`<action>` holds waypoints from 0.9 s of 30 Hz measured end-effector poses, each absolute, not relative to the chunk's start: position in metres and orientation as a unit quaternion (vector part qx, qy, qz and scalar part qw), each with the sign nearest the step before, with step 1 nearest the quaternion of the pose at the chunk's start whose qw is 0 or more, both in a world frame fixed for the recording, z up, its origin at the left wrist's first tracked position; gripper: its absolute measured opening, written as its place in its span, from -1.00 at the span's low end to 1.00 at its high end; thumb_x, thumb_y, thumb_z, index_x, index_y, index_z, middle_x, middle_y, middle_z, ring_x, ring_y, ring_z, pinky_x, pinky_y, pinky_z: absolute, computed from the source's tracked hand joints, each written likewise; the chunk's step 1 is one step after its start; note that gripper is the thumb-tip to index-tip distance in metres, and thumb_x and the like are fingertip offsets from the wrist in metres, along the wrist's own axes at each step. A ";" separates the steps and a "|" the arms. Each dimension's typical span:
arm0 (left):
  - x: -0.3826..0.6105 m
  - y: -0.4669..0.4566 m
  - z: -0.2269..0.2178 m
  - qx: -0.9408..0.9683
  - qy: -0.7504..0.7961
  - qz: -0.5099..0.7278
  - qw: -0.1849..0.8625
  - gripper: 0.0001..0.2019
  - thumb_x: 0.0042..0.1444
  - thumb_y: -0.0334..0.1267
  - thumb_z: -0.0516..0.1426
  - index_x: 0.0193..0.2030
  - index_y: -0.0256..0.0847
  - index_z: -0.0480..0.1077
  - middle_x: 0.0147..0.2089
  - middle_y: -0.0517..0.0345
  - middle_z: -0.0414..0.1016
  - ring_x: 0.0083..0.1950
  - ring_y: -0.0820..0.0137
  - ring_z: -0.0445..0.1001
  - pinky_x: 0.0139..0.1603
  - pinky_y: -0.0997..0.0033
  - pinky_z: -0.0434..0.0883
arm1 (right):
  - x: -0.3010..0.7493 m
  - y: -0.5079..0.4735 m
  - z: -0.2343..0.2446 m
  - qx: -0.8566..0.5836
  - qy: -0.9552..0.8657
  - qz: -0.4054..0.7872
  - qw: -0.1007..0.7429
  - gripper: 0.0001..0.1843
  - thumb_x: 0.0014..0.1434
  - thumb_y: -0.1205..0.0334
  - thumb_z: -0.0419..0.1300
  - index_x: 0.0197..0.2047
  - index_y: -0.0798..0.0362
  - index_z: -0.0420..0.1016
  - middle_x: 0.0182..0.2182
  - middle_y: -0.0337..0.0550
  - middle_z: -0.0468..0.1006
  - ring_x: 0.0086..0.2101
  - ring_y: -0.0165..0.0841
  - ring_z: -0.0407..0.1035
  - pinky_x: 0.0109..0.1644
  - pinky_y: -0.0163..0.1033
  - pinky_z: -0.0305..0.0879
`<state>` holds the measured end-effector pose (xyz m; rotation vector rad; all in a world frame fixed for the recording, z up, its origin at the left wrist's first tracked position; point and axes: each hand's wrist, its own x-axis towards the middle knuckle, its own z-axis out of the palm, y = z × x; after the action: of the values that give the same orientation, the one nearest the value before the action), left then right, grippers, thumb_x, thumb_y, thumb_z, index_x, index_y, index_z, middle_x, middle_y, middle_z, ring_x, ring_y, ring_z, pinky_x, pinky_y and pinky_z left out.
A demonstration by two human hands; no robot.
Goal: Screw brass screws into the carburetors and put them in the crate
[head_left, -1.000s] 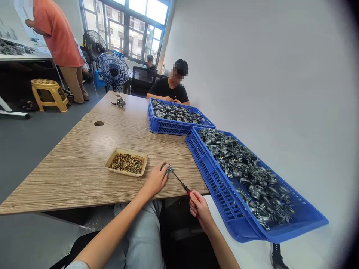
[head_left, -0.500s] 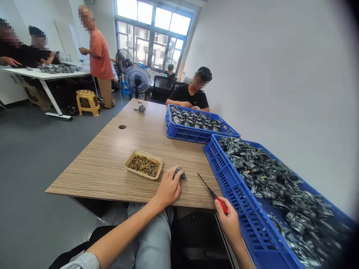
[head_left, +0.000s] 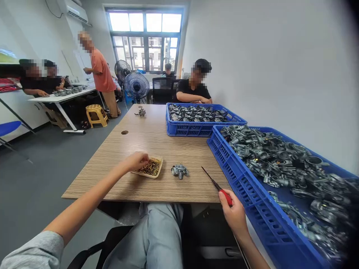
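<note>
My left hand (head_left: pixel 137 161) is over the shallow cream tray (head_left: pixel 159 172), fingers bent down and drawn together at its contents. Whatever is between the fingertips is too small to make out. Inside the tray lie many small brass pins (head_left: pixel 151 167), some hidden by the hand. A grey metal carburetor body (head_left: pixel 180 170) rests by itself on the table to the right of the tray. My right hand (head_left: pixel 234 209) is wrapped around the red handle of a screwdriver (head_left: pixel 215 184). Its dark shaft points up and left over the table's front edge.
A long blue crate (head_left: pixel 243 190) of loose metal castings flanks my right side. Beyond it, another blue crate (head_left: pixel 185 130) holds rows of carburetors. One more carburetor (head_left: pixel 141 112) sits at the table's far left. A person (head_left: pixel 193 89) sits opposite; others are around a white table (head_left: pixel 50 98).
My left hand has let go of the carburetor body and moved left to the tray. The right hand still holds the screwdriver. The view has turned slightly left and levelled.
</note>
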<state>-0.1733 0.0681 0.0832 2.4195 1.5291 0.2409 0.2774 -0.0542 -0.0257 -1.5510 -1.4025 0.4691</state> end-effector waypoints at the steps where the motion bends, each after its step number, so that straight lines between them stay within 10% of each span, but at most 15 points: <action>1: -0.177 0.071 0.082 0.835 0.529 0.062 0.140 -0.85 0.16 -0.33 0.11 -0.20 -0.19 0.51 -0.27 0.13 0.58 -0.27 0.34 0.48 -0.27 0.42 0.32 | 0.277 -0.054 -0.025 -0.634 -0.572 0.191 0.485 -0.55 0.26 -0.20 0.13 -0.18 0.03 0.51 -0.29 -0.08 0.59 -0.24 -0.17 0.44 -0.10 -0.13 0.34; 27: -0.182 0.083 0.071 0.820 0.552 0.038 0.149 -0.88 0.05 -0.24 0.12 -0.36 -0.18 0.48 -0.40 0.14 0.55 -0.39 0.39 0.41 -0.37 0.45 0.24 | 0.276 -0.056 -0.024 -0.645 -0.564 0.201 0.475 -0.56 0.26 -0.20 0.14 -0.16 0.03 0.51 -0.25 -0.06 0.61 -0.20 -0.13 0.46 -0.08 -0.12 0.33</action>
<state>-0.1819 0.0834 0.0706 2.3566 1.5859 0.1084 0.2757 -0.0558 -0.0241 -1.5763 -1.3798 0.4922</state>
